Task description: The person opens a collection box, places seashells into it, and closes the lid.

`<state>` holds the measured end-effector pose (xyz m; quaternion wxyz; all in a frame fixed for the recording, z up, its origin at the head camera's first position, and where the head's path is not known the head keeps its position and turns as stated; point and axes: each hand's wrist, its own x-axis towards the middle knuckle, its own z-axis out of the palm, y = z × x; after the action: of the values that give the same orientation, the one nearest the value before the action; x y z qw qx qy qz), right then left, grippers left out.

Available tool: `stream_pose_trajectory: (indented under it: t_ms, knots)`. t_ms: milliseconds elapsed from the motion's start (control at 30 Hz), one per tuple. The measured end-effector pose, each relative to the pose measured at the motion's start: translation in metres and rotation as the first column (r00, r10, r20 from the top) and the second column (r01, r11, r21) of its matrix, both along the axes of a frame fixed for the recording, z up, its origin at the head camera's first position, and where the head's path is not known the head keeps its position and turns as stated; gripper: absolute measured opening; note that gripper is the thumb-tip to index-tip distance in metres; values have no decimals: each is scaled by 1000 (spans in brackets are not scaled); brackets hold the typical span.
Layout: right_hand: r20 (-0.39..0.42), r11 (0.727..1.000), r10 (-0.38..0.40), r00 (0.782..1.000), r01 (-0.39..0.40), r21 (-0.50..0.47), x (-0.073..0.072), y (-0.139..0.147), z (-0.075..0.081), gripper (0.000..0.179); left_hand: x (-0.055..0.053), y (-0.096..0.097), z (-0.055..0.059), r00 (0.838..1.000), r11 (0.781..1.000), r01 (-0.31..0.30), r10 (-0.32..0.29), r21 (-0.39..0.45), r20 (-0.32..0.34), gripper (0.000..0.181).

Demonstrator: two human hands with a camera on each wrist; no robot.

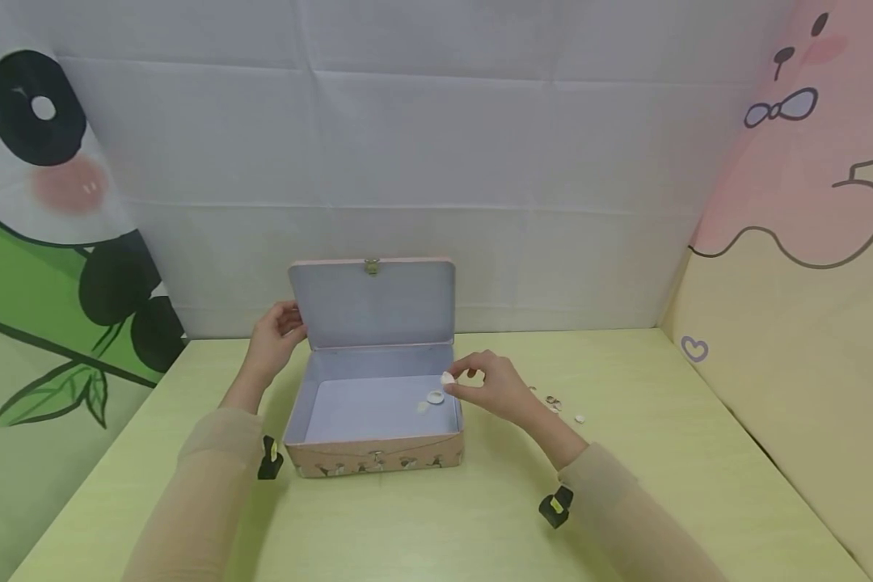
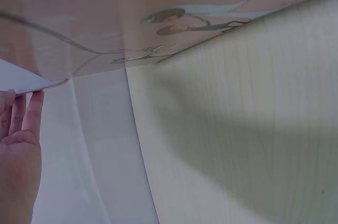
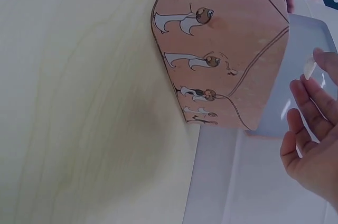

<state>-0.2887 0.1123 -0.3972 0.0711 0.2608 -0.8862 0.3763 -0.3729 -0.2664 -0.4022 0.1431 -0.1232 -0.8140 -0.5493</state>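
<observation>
A tin box (image 1: 378,457) with a hinged lid (image 1: 374,303) stands open on the table, its pale inside toward me. At the lid's left edge is my left hand (image 1: 276,331), holding that edge with its fingers; in the left wrist view the fingertips (image 2: 37,96) meet the rim. Over the right side of the box, my right hand (image 1: 491,384) pinches a small whitish shell-like piece (image 3: 309,67) between thumb and fingertips. Below it, a round white piece (image 1: 435,397) and a paler flat piece (image 1: 423,407) lie on the box floor.
Several small pieces (image 1: 554,402) lie on the table right of the box, partly behind my right wrist, with one white piece (image 1: 579,419) a bit apart. A white cloth wall (image 1: 422,162) rises behind the table (image 1: 407,533), with printed panels on both sides.
</observation>
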Motion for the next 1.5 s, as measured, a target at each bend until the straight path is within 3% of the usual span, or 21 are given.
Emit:
stream_pose_trajectory:
  t_ms: [167, 400, 567, 767, 1000, 1200, 1500]
  knots:
    - [-6, 1000, 20, 1000, -20, 1, 1, -12, -6, 24, 2, 1, 3, 1000, 1000, 4, -4, 6, 10, 43]
    - [-9, 999, 29, 1000, -29, 25, 1, -22, -14, 24, 18, 10, 19, 1000, 1000, 17, -17, 15, 6, 43]
    - [-60, 995, 14, 998, -7, 102, 0, -28, -17, 23, 21, 12, 22, 1000, 1000, 19, -19, 6, 8, 42]
    - [-64, 986, 21, 998, -10, 167, -3, -33, -19, 25, 26, 13, 26, 1000, 1000, 12, -12, -3, 20, 42]
    - [-76, 982, 22, 997, -7, 190, -5, -37, -20, 26, 13, 6, 15, 1000, 999, 20, -21, 31, 13, 43]
    - [-57, 977, 0, 998, 12, 215, -10, -39, -18, 26, 6, 2, 8, 1000, 1000, 12, -12, 5, 7, 43]
    - [-75, 970, 40, 996, -21, 240, -13, -39, -13, 28, 26, 11, 27, 1000, 1000, 9, -9, -3, 6, 41]
